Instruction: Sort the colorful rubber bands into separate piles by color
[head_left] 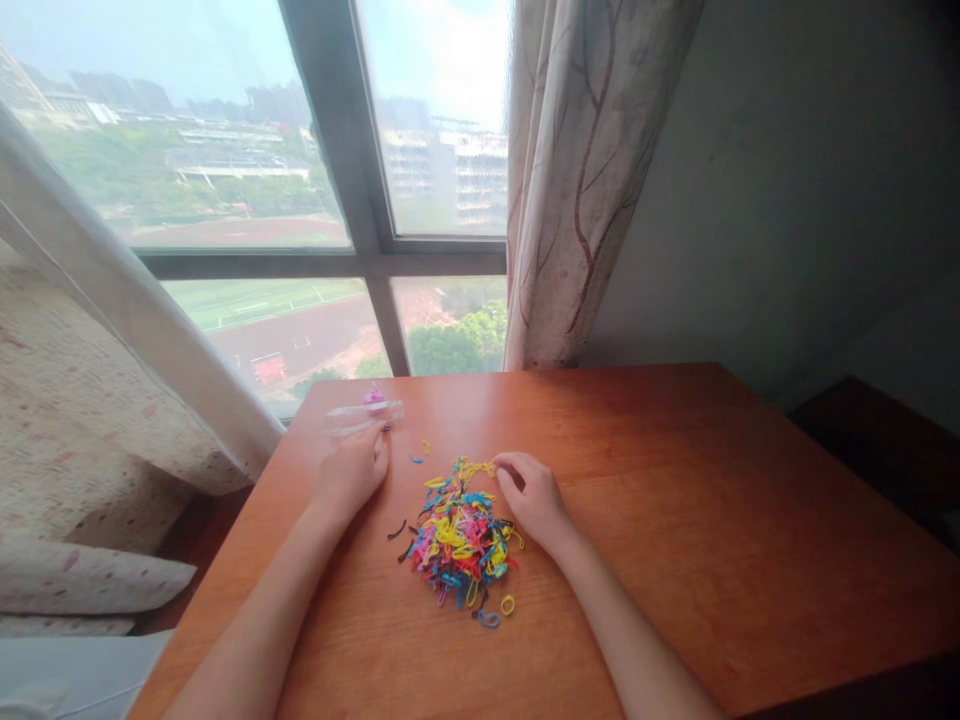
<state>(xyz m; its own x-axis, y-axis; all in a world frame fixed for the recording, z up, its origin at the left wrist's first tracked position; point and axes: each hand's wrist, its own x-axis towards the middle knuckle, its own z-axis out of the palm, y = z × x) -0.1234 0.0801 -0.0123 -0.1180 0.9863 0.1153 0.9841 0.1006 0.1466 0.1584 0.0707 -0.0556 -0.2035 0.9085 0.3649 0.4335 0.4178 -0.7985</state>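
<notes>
A heaped pile of small elastic hair ties point(459, 545) in yellow, blue, pink, red and black lies on the wooden table between my hands. At the pile's far right edge, my right hand point(534, 498) pinches a yellow hair tie point(480, 468) between thumb and fingertips. My left hand point(351, 470) rests to the left of the pile, fingers curled in. A small dark bit shows at its fingertips, too small to name. Just beyond that hand lies a clear plastic container point(352, 415), perhaps a bag or bottle, with pink hair ties point(375, 396) at its far end.
Loose ties lie around the pile, among them a black one point(397, 530), a blue one point(416, 459) and a yellow ring point(508, 605). The table point(675, 520) extends to the right. Behind it stand a window point(367, 264) and curtains point(577, 200).
</notes>
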